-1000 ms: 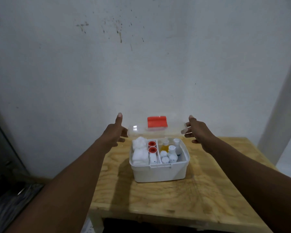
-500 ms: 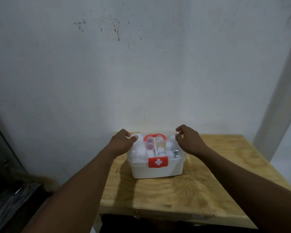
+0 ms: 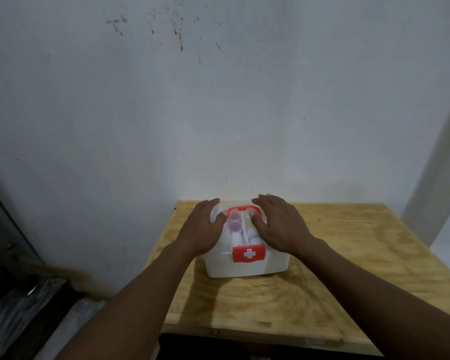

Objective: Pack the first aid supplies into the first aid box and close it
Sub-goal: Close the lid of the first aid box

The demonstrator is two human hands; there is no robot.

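On table's (image 3: 348, 268) back edge, first aid box (image 3: 244, 266), both hands flat, fingers spread on lid (image 3: 242, 229), left (image 3: 202, 229), right (image 3: 278, 227).

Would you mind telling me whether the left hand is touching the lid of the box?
Touching. The head view shows the left hand lying flat on the clear lid, palm down, with no gap visible beneath it.

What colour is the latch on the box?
Red with a white cross, the latch shows in the head view.

Hands cover lid (image 3: 240, 224) sides — contents blurred.
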